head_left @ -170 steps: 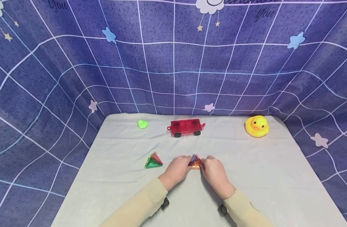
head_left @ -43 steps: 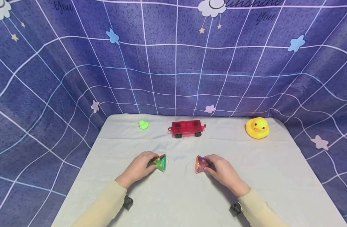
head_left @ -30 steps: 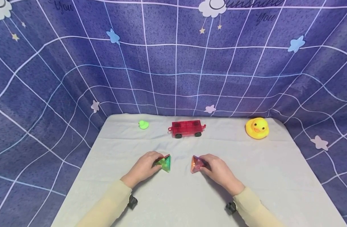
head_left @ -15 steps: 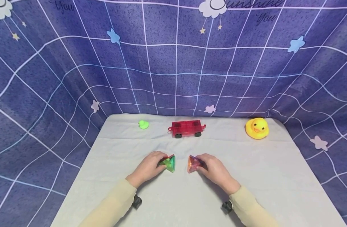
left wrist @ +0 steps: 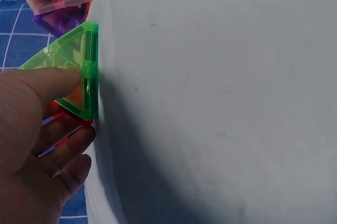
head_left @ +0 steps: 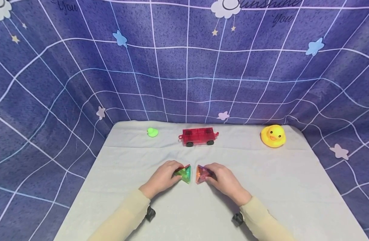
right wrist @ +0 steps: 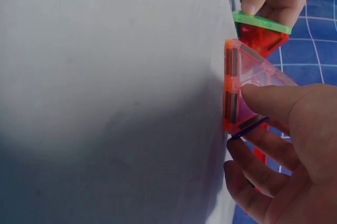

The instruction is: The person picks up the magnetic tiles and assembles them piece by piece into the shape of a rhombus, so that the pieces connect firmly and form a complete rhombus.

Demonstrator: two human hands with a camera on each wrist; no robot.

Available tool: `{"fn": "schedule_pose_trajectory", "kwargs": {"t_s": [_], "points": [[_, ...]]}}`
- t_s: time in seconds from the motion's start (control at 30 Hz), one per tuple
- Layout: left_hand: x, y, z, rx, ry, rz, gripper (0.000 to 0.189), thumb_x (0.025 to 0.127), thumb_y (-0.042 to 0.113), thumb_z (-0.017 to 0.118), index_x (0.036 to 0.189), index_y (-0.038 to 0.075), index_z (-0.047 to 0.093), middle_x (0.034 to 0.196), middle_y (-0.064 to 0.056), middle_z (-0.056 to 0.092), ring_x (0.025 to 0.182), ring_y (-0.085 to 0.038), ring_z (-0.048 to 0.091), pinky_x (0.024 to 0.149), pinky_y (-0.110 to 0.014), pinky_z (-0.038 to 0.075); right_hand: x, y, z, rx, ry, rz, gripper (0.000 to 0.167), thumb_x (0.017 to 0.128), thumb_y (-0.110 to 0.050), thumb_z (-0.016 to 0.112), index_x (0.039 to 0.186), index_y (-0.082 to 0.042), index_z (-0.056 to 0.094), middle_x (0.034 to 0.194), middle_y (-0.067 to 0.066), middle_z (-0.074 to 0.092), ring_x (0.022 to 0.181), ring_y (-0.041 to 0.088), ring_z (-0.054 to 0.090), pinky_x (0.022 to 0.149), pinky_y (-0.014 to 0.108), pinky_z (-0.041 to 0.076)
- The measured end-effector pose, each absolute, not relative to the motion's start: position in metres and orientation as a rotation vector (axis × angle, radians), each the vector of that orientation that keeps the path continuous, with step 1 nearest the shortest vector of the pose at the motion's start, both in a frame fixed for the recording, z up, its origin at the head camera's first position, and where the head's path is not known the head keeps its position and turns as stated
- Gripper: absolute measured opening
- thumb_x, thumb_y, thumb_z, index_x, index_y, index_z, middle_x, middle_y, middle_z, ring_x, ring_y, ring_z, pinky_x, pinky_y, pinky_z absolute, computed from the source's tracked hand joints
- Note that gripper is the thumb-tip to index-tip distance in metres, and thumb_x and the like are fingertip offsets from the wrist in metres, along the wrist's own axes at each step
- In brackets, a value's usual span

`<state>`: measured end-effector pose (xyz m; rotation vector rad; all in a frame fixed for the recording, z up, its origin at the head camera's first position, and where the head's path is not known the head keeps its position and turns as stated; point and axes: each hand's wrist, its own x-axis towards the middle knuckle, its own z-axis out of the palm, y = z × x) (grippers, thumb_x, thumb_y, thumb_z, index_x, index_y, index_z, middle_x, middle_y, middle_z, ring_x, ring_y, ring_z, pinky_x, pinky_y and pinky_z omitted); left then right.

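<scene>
My left hand (head_left: 163,177) holds a small pyramid of magnetic tiles (head_left: 184,174), with green and red faces, between thumb and fingers. In the left wrist view the thumb presses a clear green triangular tile (left wrist: 68,50). Facing it, my right hand (head_left: 225,179) grips a second magnetic-tile pyramid (head_left: 202,174) in pink, orange and purple. The right wrist view shows the thumb on its pink triangular face (right wrist: 250,66), with dark magnet strips along the edges. A narrow gap separates the two pyramids, both low at the cloth. The palms hide their outer sides.
Behind the hands a red toy wagon (head_left: 198,136) with black wheels stands on the grey-white cloth (head_left: 190,214). A small green duck (head_left: 152,132) sits back left, a larger yellow duck (head_left: 273,136) back right. A blue gridded curtain (head_left: 184,67) encloses the back and sides.
Earlier both hands were on the orange-purple pyramid while the green one lay at left. Each hand then took one pyramid, and the two have been sliding towards each other, narrowing the gap.
</scene>
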<state>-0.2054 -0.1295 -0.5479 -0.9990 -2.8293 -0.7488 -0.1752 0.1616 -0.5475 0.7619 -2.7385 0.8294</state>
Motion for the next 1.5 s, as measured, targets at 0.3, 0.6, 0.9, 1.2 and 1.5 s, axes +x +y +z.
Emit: {"fn": "schedule_pose_trajectory", "kwargs": {"t_s": [0.3, 0.6, 0.9, 1.2, 1.5], "points": [[-0.204, -0.121, -0.547, -0.98, -2.894, -0.72, 0.036, 0.094, 0.021, 0.08, 0.128, 0.012, 0.069, 0.121, -0.001, 0.069, 0.117, -0.021, 0.062, 0.104, -0.041, 0.048, -0.175, 0.158, -0.545, 0.773, -2.763, 0.84, 0.041, 0.087, -0.015, 0.086, 0.124, -0.007, 0.072, 0.112, 0.004, 0.072, 0.105, 0.021, 0.069, 0.092, 0.043, 0.055], [-0.206, -0.117, -0.549, -0.983, -2.904, -0.705, 0.036, 0.094, 0.021, 0.079, 0.128, 0.014, 0.068, 0.12, 0.001, 0.069, 0.114, -0.018, 0.061, 0.102, -0.039, 0.049, -0.176, 0.155, -0.544, 0.771, -2.792, 0.82, 0.04, 0.088, -0.016, 0.086, 0.125, -0.007, 0.072, 0.112, 0.003, 0.072, 0.106, 0.021, 0.068, 0.093, 0.043, 0.054], [-0.208, -0.116, -0.549, -1.011, -2.889, -0.717, 0.035, 0.094, 0.02, 0.08, 0.127, 0.013, 0.069, 0.119, 0.002, 0.068, 0.111, -0.017, 0.062, 0.1, -0.037, 0.049, -0.176, 0.152, -0.54, 0.815, -2.756, 0.751, 0.042, 0.087, -0.015, 0.086, 0.126, -0.006, 0.071, 0.113, 0.003, 0.071, 0.102, 0.019, 0.069, 0.088, 0.041, 0.056], [-0.208, -0.117, -0.55, -1.048, -2.848, -0.726, 0.035, 0.093, 0.02, 0.081, 0.124, 0.011, 0.069, 0.118, 0.0, 0.069, 0.111, -0.019, 0.063, 0.1, -0.039, 0.049, -0.177, 0.147, -0.533, 0.867, -2.727, 0.734, 0.041, 0.088, -0.012, 0.086, 0.126, -0.004, 0.072, 0.112, 0.004, 0.069, 0.1, 0.017, 0.068, 0.087, 0.039, 0.056], [-0.207, -0.118, -0.548, -1.056, -2.832, -0.746, 0.036, 0.092, 0.02, 0.081, 0.124, 0.011, 0.069, 0.118, -0.001, 0.069, 0.111, -0.021, 0.063, 0.101, -0.04, 0.049, -0.178, 0.141, -0.528, 0.925, -2.694, 0.683, 0.039, 0.089, -0.011, 0.085, 0.126, -0.005, 0.073, 0.11, 0.005, 0.069, 0.098, 0.019, 0.068, 0.087, 0.038, 0.057]]}}
